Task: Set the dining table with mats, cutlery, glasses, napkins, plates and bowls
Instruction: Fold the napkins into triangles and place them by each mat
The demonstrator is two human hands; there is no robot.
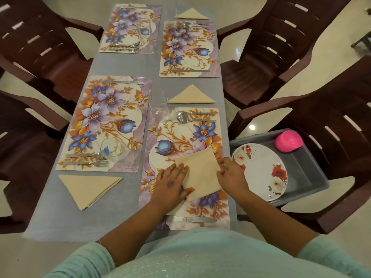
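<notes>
A beige square napkin (198,173) lies on the near right floral mat (180,137). My left hand (171,182) lies flat on the napkin's left edge, fingers straight, thumb at its lower edge. My right hand (230,174) pinches its right edge. That mat carries a fork (193,113) and spoon (192,119) at its far end and a knife (190,219) at the near end. Three folded triangular napkins (91,188) (191,96) (191,14) lie on the grey table (128,63). Three other mats hold cutlery; clear glasses (114,147) (160,101) stand by them.
A grey tray (305,167) on the right chair (331,125) holds a rose-patterned plate (261,171) and a pink bowl (288,141) upside down. Dark brown plastic chairs surround the table on both sides.
</notes>
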